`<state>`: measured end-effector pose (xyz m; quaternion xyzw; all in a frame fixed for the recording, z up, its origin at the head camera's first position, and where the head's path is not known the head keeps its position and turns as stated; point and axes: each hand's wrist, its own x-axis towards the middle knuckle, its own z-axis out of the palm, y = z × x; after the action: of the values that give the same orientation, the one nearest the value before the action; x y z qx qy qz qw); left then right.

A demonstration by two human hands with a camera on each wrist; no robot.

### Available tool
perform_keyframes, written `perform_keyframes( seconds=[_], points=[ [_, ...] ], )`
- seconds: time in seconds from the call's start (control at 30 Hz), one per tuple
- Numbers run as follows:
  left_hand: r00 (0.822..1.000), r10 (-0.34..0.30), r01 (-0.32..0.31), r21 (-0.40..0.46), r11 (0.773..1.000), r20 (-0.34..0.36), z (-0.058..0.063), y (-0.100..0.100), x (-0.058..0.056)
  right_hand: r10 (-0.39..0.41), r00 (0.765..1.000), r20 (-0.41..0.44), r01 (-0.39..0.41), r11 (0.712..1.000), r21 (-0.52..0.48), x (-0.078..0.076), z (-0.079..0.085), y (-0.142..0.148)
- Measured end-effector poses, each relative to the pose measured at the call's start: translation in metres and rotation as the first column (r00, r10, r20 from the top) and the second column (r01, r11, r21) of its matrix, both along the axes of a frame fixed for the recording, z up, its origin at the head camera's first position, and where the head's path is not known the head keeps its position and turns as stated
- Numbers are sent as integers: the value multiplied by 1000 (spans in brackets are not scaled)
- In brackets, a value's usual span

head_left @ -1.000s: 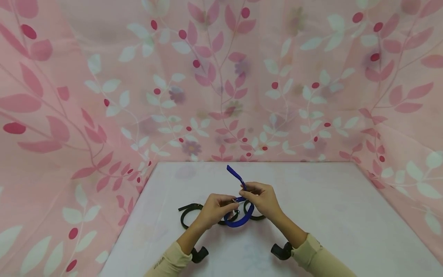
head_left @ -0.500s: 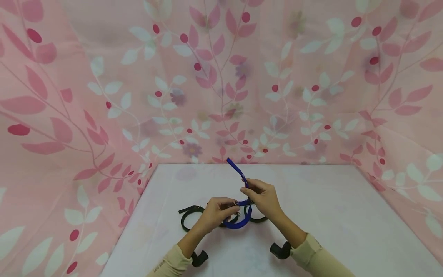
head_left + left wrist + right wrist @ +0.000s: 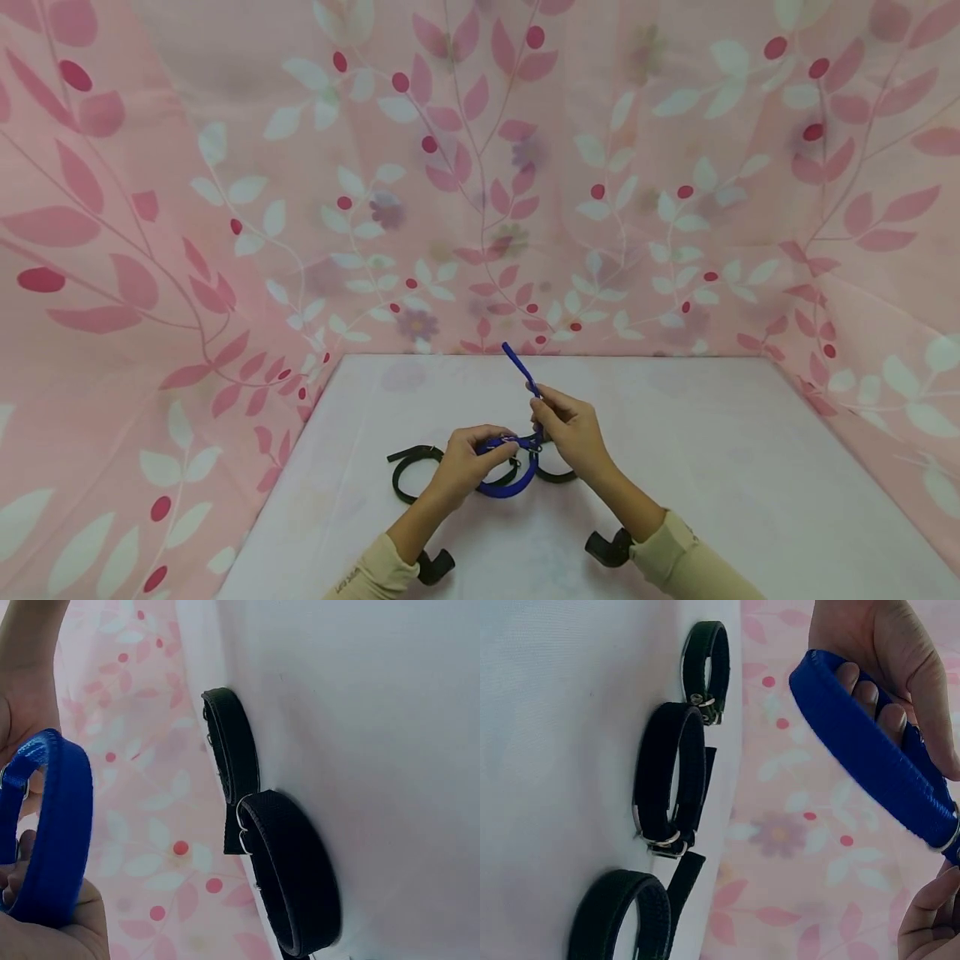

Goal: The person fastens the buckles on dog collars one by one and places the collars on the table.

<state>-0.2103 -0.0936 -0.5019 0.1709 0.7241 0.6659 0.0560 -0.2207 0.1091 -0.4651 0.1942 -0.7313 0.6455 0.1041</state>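
Observation:
A blue collar (image 3: 506,490), buckled into a loop with a loose tail pointing up, is held between both hands. My left hand (image 3: 467,462) grips the loop on its left side, fingers inside it and thumb in front, as the right wrist view shows on the blue webbing (image 3: 866,750). My right hand (image 3: 573,429) pinches the strap beside the metal buckle, where the tail leaves the loop. Behind the blue band, dark collars lie on the table: a left one (image 3: 408,483), a middle one (image 3: 656,772) and a right one (image 3: 558,477). My left hand partly hides them.
The white table (image 3: 712,467) runs back to a pink floral cloth (image 3: 675,275), which also hangs along both sides. Black curved mounts (image 3: 609,547) sit at both wrists. Metal rings show on the dark collar (image 3: 300,877) nearest the left wrist camera.
The blue loop has shifted left, and the left fingers now reach farther into it. My right hand has moved slightly up and right along the strap, whose tail stands more upright.

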Motion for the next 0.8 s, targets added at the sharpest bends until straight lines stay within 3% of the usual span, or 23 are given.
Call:
perform_keyframes(
  seconds=[0.27,0.43,0.53,0.63,0.8],
  points=[
    [998,45,-47,38,998,53,1,-1,4,82,996,38,-78,992,-98,0,1,4],
    [996,48,-54,75,996,77,2,-5,4,170,982,80,-145,957,-252,0,2,8],
    [993,49,-61,101,993,111,3,-7,4,205,977,56,-183,946,-268,0,3,8],
    [991,50,-65,123,990,121,5,-8,5,198,979,40,-182,954,-240,2,5,5],
    [994,85,-95,176,980,64,9,-11,5,113,990,81,-93,972,-214,5,11,3]
  ],
)
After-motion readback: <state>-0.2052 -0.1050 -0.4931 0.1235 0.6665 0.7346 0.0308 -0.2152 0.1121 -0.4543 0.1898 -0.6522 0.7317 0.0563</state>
